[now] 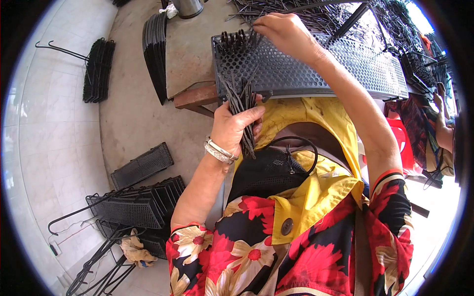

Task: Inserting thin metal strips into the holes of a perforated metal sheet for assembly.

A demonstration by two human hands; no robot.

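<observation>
My left hand [229,126] is closed around a bundle of thin black strips [236,98] in front of the near left corner of a black perforated tray [340,61]. The strips point up and away from me, and their lower ends stick out below my fingers. Over the tray's far left part, my right hand [286,34] is pinched at the fingertips on what looks like one thin dark strip, partly blurred. Beside those fingertips, several black strips [234,40] stand upright in the tray's holes at its left end.
A heap of loose black strips [276,9] lies beyond the tray. Stacked black panels [155,54] stand at the left of the table [190,59]. More perforated trays [133,202] with long hooks lean at lower left. Another person's arm [443,123] shows at far right.
</observation>
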